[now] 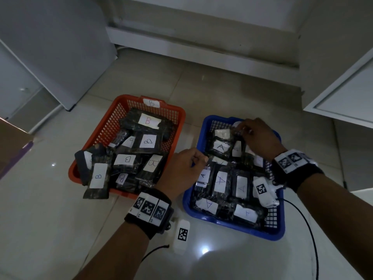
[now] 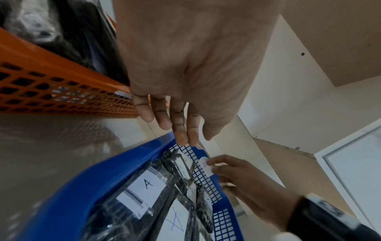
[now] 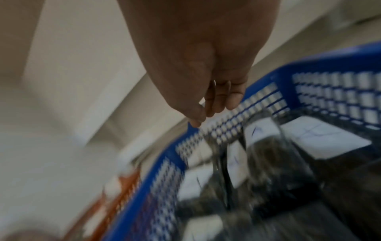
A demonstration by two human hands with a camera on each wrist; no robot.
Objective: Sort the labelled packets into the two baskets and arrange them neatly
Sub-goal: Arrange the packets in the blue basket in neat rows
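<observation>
Two baskets stood side by side on a pale tiled floor, the sorting all but done, since no loose packets lay on the floor in view. At left, the orange basket, tagged B on its far rim, held about nine dark packets marked B, heaped at odd angles, with two packets hanging over its near-left rim; these looked yet to be squared up. Between the baskets, the left hand hovered at the blue basket's left rim, fingers straight and together in the wrist view, gripping nothing. At right, the blue basket carried roughly ten packets marked A, lying in loose rows, tidier than the B heap. Over its far end, the right hand had its fingers curled at a white label or packet edge; whether it pinched that edge could not be told, the wrist view being blurred. Tidying, by this evidence, was what remained
</observation>
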